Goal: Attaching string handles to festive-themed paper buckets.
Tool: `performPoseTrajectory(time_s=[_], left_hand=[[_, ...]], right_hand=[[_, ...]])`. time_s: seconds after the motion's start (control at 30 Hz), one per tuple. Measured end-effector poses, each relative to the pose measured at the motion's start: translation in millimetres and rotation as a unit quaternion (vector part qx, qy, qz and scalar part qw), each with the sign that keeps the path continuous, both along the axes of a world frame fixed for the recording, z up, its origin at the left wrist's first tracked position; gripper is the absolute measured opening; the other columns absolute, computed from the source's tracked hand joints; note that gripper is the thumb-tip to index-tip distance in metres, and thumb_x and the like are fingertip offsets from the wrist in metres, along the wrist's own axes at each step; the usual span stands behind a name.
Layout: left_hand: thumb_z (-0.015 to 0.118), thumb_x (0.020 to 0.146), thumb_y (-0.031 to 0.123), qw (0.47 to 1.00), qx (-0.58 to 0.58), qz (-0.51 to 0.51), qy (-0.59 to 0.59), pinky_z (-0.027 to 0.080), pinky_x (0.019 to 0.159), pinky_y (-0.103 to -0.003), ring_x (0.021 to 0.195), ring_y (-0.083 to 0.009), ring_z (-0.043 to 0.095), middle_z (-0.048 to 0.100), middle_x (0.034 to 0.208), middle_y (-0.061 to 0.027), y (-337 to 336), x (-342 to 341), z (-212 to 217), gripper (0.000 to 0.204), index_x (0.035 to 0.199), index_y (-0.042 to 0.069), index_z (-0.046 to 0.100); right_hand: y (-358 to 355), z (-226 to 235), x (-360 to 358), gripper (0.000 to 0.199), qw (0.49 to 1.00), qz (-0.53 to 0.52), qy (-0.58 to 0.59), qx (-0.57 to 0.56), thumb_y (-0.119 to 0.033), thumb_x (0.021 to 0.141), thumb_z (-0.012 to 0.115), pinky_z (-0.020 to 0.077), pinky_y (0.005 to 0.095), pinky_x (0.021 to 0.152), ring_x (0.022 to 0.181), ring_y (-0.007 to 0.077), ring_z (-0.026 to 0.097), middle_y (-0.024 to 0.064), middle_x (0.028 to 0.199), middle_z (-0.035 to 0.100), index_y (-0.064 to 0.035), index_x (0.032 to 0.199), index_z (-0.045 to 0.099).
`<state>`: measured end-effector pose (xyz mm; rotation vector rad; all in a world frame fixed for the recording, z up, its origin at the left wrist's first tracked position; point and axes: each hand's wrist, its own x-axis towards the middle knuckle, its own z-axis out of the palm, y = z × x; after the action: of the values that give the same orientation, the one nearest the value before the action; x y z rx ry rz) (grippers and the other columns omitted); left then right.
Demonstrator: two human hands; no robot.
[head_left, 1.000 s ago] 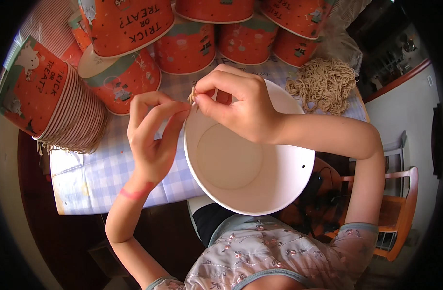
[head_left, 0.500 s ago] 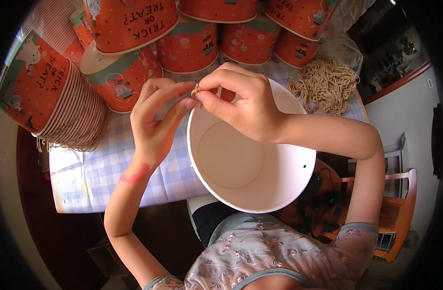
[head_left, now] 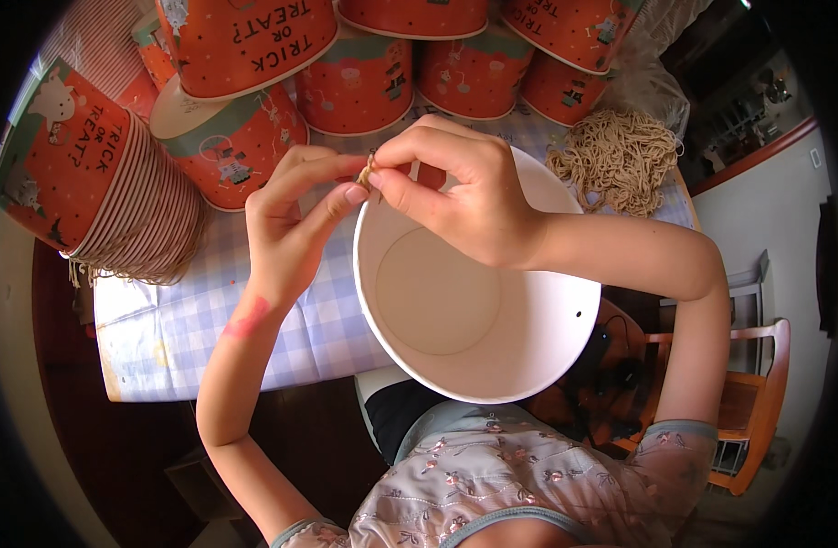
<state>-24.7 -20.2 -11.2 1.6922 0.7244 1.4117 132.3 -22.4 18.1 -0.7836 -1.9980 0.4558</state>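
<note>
A table covered with a pale blue checked cloth (head_left: 190,320) fills the upper part of the view, and on it stand several orange paper buckets (head_left: 364,78) with green bands, most of them upside down. At the left lies a nested stack of the same buckets (head_left: 99,192) on its side, with string ends hanging below it. A loose heap of tan twine (head_left: 615,160) lies on the cloth at the upper right. In front of the person is a white paper bucket (head_left: 464,301), its open mouth turned to the camera, with a small hole in the wall at the right side. At the upper left rim of this bucket both hands meet. The right hand (head_left: 464,196) has thumb and forefinger closed on a short piece of twine (head_left: 370,171), just above the rim. The left hand (head_left: 295,228) touches the same piece from the other side, its fingertips closed together against it and the other fingers half curled.
</note>
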Motion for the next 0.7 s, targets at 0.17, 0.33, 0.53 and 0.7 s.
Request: performPoseTrajectory(time_s=[0.17, 0.33, 0.53, 0.7], left_hand=[[0.058, 0.065, 0.0, 1.0, 0.012, 0.009, 0.018, 0.038, 0.062, -0.021, 0.072, -0.0115, 0.046, 0.052, 0.074, -0.0056, 0.8, 1.4, 2.2, 0.015, 0.08, -0.001, 0.057], [0.058, 0.065, -0.001, 1.0, 0.017, 0.012, 0.009, 0.038, 0.061, -0.021, 0.07, -0.0114, 0.046, 0.051, 0.073, -0.0052, -0.6, 1.6, 4.1, 0.012, 0.076, -0.001, 0.056], [0.057, 0.065, -0.002, 1.0, -0.017, 0.008, 0.005, 0.036, 0.063, -0.021, 0.071, -0.0109, 0.045, 0.05, 0.073, -0.005, 0.0, 1.7, 1.9, 0.009, 0.072, -0.002, 0.053], [0.057, 0.065, -0.002, 0.999, -0.045, -0.005, 0.006, 0.036, 0.064, -0.021, 0.071, -0.0107, 0.046, 0.05, 0.074, -0.0053, -1.4, -0.2, 5.2, 0.009, 0.073, -0.002, 0.053]], right_hand=[[0.9, -0.7, 0.2, 0.008, 1.0, 0.0, 0.002, 0.017, 0.001, 0.065, 0.056, 0.0382, 0.0184, 0.045, 0.055, 0.0083, 0.05, 0.004, 0.066, 0.053, -0.0027, 0.072, 0.054], [-0.3, 0.8, 0.0, 0.007, 1.0, 0.001, 0.0, 0.012, 0.0, 0.065, 0.056, 0.0377, 0.0184, 0.045, 0.056, 0.0081, 0.05, 0.0036, 0.066, 0.053, -0.0027, 0.071, 0.054], [1.0, 2.2, 6.7, 0.013, 0.999, 0.017, -0.019, -0.02, 0.0, 0.066, 0.055, 0.0376, 0.0178, 0.046, 0.062, 0.0081, 0.049, 0.0051, 0.076, 0.052, -0.0031, 0.079, 0.053], [8.8, 9.5, 10.8, 0.036, 0.991, 0.104, -0.027, 0.082, 0.005, 0.066, 0.053, 0.0437, 0.0208, 0.054, 0.069, 0.0133, 0.051, 0.0078, 0.093, 0.049, -0.0077, 0.099, 0.049]])
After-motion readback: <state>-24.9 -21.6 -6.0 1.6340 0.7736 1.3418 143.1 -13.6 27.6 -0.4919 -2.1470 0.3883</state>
